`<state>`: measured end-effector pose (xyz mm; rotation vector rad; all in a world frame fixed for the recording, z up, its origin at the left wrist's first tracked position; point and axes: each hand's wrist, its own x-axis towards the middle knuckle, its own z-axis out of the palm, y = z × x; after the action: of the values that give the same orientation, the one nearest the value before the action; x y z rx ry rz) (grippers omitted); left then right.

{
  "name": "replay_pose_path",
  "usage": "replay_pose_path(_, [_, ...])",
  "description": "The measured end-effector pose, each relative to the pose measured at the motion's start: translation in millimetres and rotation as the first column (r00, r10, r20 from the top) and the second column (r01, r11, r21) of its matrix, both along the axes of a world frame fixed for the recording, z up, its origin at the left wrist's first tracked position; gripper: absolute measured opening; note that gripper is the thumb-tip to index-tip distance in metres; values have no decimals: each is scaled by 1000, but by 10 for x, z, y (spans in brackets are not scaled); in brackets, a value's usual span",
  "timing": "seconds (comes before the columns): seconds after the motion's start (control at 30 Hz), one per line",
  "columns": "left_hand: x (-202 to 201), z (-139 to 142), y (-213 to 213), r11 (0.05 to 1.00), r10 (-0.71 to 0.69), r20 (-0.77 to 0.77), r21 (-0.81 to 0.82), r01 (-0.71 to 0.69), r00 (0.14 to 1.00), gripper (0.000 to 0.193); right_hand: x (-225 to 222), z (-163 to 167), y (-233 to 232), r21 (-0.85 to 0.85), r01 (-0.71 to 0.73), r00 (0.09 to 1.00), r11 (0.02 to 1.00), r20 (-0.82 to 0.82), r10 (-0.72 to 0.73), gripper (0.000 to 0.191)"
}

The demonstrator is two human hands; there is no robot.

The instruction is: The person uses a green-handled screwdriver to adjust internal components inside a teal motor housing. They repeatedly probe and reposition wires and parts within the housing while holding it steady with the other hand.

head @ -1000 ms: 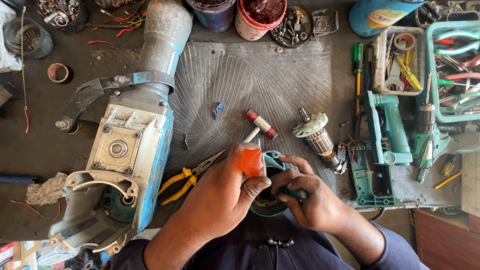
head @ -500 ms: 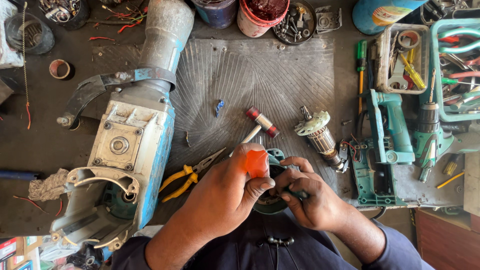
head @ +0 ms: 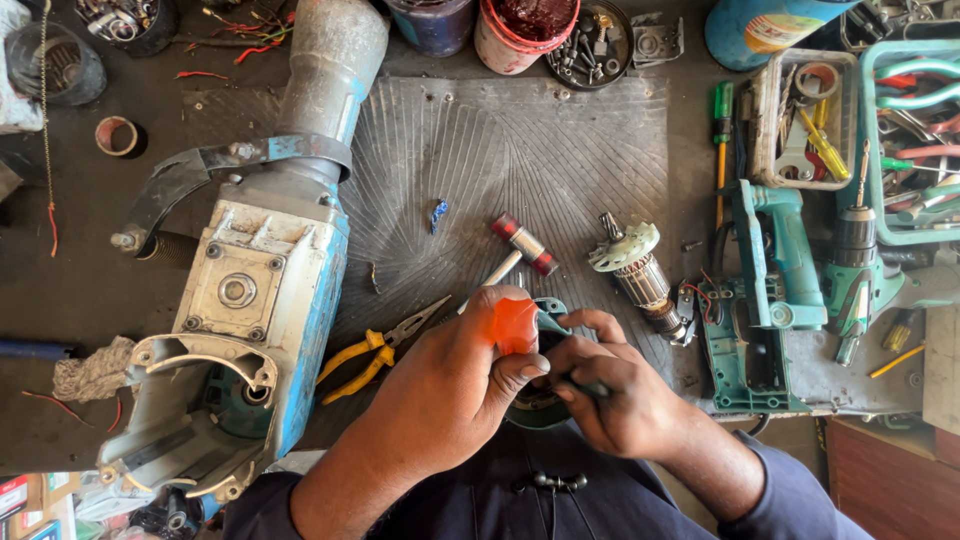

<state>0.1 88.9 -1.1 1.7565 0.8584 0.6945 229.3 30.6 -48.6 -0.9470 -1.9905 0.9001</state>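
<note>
My left hand point(head: 445, 390) grips an orange-handled screwdriver point(head: 513, 323), its shaft pointing down into a round teal motor housing point(head: 540, 405) that is mostly hidden under my fingers. My right hand point(head: 615, 395) clasps that housing from the right and steadies it at the bench's near edge. Just beyond my hands lie a small hammer point(head: 520, 248) with a red-banded head and a motor armature point(head: 635, 270) with a pale fan.
A big blue and grey demolition hammer point(head: 260, 280) fills the left. Yellow-handled pliers point(head: 370, 350) lie beside it on the ribbed grey mat point(head: 520, 150). A teal tool casing point(head: 770, 300), a drill point(head: 855, 260), tool trays point(head: 800, 120) and tubs point(head: 525, 30) crowd the right and back.
Both hands stay on the housing; the screwdriver handle has shifted only slightly. The view has drifted a little.
</note>
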Motion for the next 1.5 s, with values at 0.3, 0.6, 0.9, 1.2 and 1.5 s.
replay_pose_path(0.3, [9,3,-4,999,10,-13,46,-9,1000,42,-12,-32,105,186,-98,994,978,62,88,49])
replay_pose_path(0.6, [20,43,-4,999,-23,-17,28,23,1000,42,-9,-36,103,165,-99,991,981,102,83,50])
replay_pose_path(0.9, [5,42,-5,995,-25,-14,98,26,1000,38,-40,40,117,172,-88,991,981,115,69,48])
replay_pose_path(1.2, [-2,39,-7,995,-43,-22,89,45,999,42,-72,29,96,187,-70,996,980,64,59,46])
replay_pose_path(1.5, [1,48,-8,990,-81,-40,110,85,996,40,-59,-1,103,257,-80,995,963,83,60,57])
